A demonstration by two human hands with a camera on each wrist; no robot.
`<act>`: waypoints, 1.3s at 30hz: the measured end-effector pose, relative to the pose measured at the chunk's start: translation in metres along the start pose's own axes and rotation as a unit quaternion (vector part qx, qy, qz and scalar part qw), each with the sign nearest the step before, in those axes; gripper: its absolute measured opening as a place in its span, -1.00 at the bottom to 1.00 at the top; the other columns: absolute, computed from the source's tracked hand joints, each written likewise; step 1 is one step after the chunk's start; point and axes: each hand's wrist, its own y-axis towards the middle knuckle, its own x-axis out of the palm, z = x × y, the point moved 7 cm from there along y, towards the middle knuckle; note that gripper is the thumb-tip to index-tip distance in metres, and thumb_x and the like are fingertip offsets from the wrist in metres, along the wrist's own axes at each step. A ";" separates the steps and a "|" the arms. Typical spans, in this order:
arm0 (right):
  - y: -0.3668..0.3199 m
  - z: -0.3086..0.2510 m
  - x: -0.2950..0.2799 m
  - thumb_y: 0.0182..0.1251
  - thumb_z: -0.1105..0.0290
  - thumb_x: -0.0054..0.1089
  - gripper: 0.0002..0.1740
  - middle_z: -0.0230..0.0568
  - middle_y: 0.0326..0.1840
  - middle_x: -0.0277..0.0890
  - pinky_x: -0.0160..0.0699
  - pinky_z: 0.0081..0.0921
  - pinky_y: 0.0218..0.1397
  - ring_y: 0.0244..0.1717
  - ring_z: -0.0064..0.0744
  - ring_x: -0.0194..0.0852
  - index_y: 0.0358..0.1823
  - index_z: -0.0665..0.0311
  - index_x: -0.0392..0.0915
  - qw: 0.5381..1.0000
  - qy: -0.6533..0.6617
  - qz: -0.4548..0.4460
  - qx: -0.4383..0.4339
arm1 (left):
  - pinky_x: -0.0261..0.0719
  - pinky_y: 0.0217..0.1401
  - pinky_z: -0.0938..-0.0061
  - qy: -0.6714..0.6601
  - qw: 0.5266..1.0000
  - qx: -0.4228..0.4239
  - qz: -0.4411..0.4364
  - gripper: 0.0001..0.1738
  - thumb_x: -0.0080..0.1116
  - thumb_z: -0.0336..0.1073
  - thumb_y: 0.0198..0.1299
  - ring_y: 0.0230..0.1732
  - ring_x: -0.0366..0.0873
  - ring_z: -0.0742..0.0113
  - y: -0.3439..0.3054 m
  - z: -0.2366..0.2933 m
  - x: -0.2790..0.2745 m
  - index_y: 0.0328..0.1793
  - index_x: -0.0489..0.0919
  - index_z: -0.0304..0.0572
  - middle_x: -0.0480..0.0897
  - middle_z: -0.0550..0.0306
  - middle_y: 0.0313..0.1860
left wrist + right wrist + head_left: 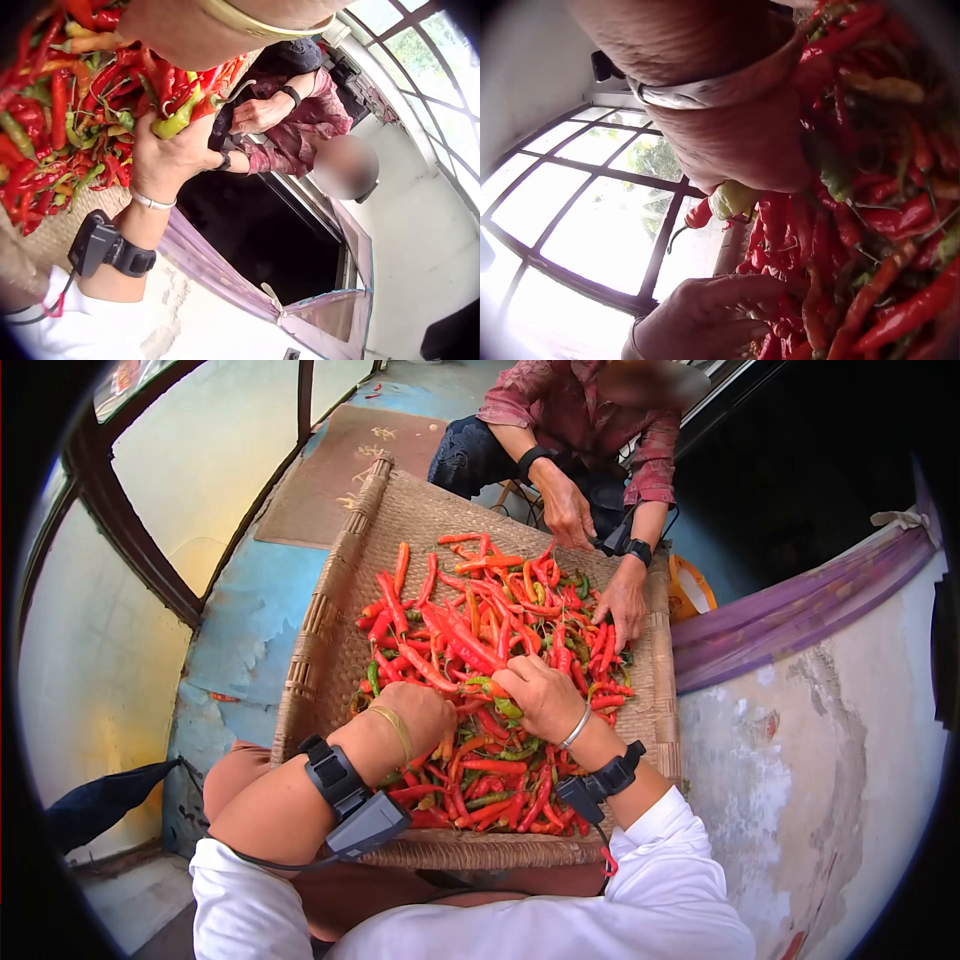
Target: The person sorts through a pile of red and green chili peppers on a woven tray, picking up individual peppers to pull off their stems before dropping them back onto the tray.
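Red, orange and green peppers [495,765] lie heaped in a woven tray [310,650]. My right hand [543,698] grips a few peppers over the heap; a yellow-green one [178,118] and a red one with a curved stem [699,214] stick out of its grasp. Close by on the left, my left hand [415,715] is bent down onto the pile. In the right wrist view that left hand [705,319] reaches among red peppers, its fingertips partly covered, so I cannot tell whether it holds one.
Across the tray sits a person in a red patterned shirt [650,455], with one hand [624,600] at the heap and the other [568,510] above the far rim. An orange and white container [690,592] stands beyond the right edge, near a purple curtain [790,610].
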 end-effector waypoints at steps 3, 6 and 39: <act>-0.021 -0.007 0.004 -0.19 0.57 0.05 -0.67 -0.25 -0.38 0.22 0.42 -0.37 -0.31 -0.28 -0.23 0.30 -0.28 0.18 0.32 1.000 -0.029 -0.004 0.003 | 0.51 -0.32 0.33 -0.024 1.000 0.000 -0.011 -0.74 -0.01 -0.17 -0.03 -0.31 0.55 0.19 -0.002 0.001 -0.005 -0.25 0.52 -0.11 0.57 0.10 -0.41; -0.039 -0.015 0.011 -0.17 0.53 0.07 -0.61 -0.27 -0.30 0.23 0.40 -0.37 -0.23 -0.19 -0.27 0.28 -0.20 0.18 0.32 0.997 -0.066 -0.034 0.026 | 0.50 -0.31 0.31 -0.007 1.000 -0.011 0.004 -0.75 0.02 -0.15 -0.06 -0.33 0.54 0.16 0.006 -0.003 0.006 -0.30 0.53 -0.10 0.57 0.08 -0.44; -0.103 0.034 -0.002 0.03 0.13 0.10 -0.58 -0.17 -0.47 0.52 0.44 -0.33 -0.25 -0.35 -0.19 0.49 -0.09 0.17 0.42 0.912 0.326 0.098 0.230 | 0.43 -0.29 0.35 0.019 0.970 0.062 0.235 -0.86 0.03 -0.27 -0.01 -0.39 0.49 0.14 0.009 0.069 -0.052 -0.38 0.48 -0.16 0.53 0.07 -0.45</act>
